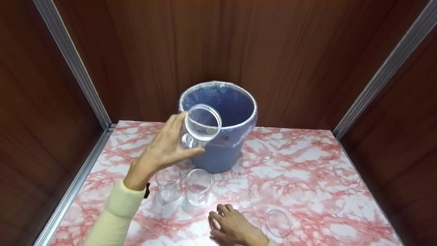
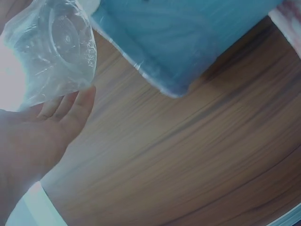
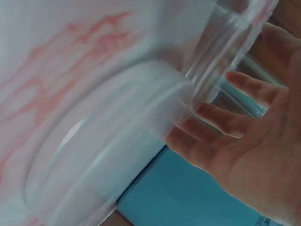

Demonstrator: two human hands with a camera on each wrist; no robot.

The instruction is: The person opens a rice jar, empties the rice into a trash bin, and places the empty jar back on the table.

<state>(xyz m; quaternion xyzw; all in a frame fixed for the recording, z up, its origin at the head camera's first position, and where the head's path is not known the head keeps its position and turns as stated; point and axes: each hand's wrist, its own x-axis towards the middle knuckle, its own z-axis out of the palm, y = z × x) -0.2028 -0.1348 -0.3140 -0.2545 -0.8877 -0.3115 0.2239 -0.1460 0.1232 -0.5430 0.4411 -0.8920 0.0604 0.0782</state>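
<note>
My left hand (image 1: 167,143) grips a clear plastic jar (image 1: 201,124), tilted with its open mouth facing up and toward me, in front of the blue bin's rim. In the left wrist view the jar (image 2: 66,44) shows its embossed round base, with fingers beneath it. Low over the table, my right hand (image 1: 235,223) has loosely bent, spread fingers and seems to pinch nothing. A clear round lid (image 1: 278,223) lies to its right. Another clear round piece is partly hidden under the hand; whether the fingers touch it is unclear. The right wrist view shows a large clear lid (image 3: 108,136) near the fingertips.
A blue bin (image 1: 218,155) lined with a clear bag stands at the back against the wood panel. Two clear jars (image 1: 169,184) (image 1: 198,188) stand upright in front of it. The marbled red-and-white table (image 1: 307,177) is enclosed by wood walls with metal corner posts.
</note>
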